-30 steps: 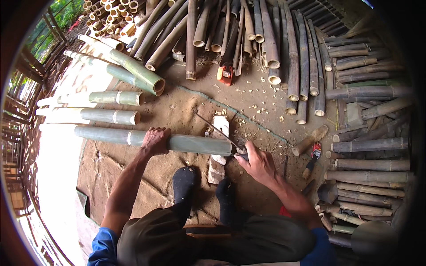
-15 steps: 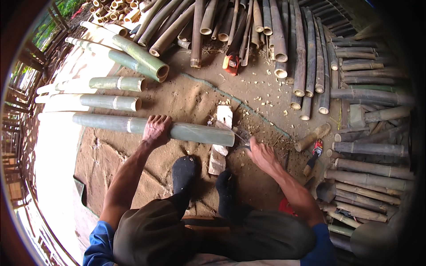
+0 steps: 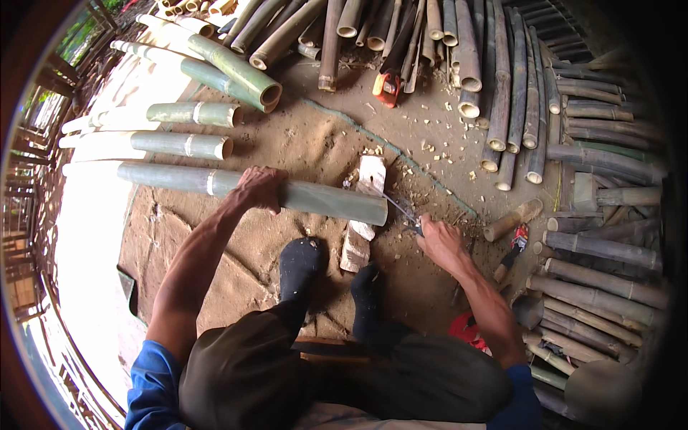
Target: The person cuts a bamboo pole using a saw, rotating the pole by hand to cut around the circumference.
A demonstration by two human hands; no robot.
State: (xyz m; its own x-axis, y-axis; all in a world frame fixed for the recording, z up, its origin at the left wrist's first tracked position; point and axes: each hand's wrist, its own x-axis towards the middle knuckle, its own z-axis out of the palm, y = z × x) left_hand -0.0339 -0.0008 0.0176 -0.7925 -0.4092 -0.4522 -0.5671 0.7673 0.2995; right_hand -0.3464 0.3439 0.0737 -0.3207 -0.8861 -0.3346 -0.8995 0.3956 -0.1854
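Note:
A thick green bamboo pole (image 3: 331,201) lies crosswise before me, its right end resting over a pale, notched wood block (image 3: 373,173). My left hand (image 3: 259,190) is wrapped over the pole's middle from above. My right hand (image 3: 443,242) grips the dark handle of a tool with a thin metal blade (image 3: 399,205). That blade slants up and left toward the pole's right end; its tip is close to the end, and I cannot tell if it touches. Its exact kind is unclear. My dark-socked feet (image 3: 301,266) are just below the pole.
More green bamboo poles (image 3: 192,146) lie at the left. Brown bamboo (image 3: 469,64) is piled at the far side and stacked along the right (image 3: 602,247). An orange tool (image 3: 387,89), a red-and-black tool (image 3: 517,240) and a short bamboo piece (image 3: 513,219) lie among wood chips.
My right hand has drawn away to the right from the pole's end, and more of the blade shows. My left hand stays on the pole. The whole view has shifted slightly.

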